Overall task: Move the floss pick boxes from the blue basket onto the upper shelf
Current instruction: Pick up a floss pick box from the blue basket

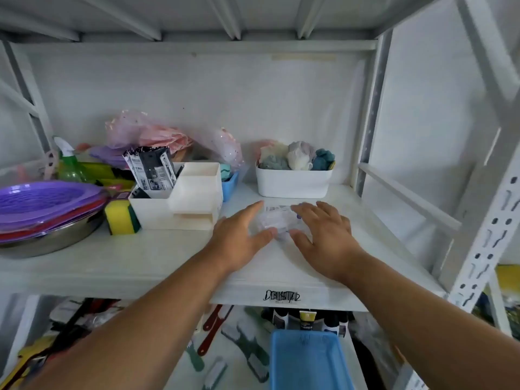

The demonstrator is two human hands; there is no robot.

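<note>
Hands framed the job at this moment: our left hand (239,235) and right hand (323,235) lay on either side of the clear floss pick boxes (274,223), which sat on the upper shelf (168,260) near its front edge, between the cream organiser (183,204) and the white bin of cloths (294,178). We had both hands spread and loose, fingers extended and thumbs close to the near edge of the plastic; whether the fingertips pressed the boxes or merely bracketed them we could not tell, since the transparent plastic blurred against the white board. We judged the two-sided posture served to square the boxes and keep them from sliding on the smooth surface, and that the open patch of shelf was chosen because the left part was crowded with purple plates (47,204), a sponge (121,218) and a spray bottle (70,164). Below, the blue basket (309,358) stood on the lower shelf directly under our arms, handy for short lifts; what showed of its inside looked bare, though its near part was cut off, so we supposed the transfer was nearly finished.
</note>
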